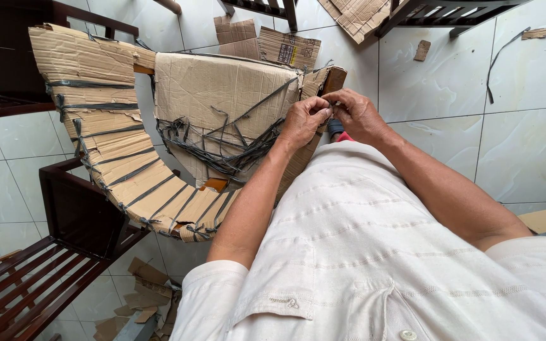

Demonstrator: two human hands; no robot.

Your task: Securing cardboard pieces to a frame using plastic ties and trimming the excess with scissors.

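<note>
Head view, setting: a person in a pale ribbed shirt (361, 252) looks down over a white tiled floor (526, 145), with dark wooden slatted furniture (26, 284) at left.
Head view, wrapped piece: a curved furniture part bundled in corrugated cardboard (222, 95) and bound with dark plastic strapping (222, 151) stands in front of the person, just past both hands.
Head view, left hand: the left hand (304, 120) is pinched shut on something small at the bundle's upper right corner; it looks like a strap end, though the fingers hide it.
Head view, right hand: the right hand (358, 113) is clenched on the same spot, its fingertips touching those of the left.
Head view, key relation: the corner being worked, where bare brown wood (335, 79) shows, lies directly under both hands. The bundle's long curve sweeps leftward from there and down, so the left arm runs alongside it and is nearer to its bulk.
Head view, surroundings: torn cardboard scraps (146, 297) lie on the floor near and far.
</note>
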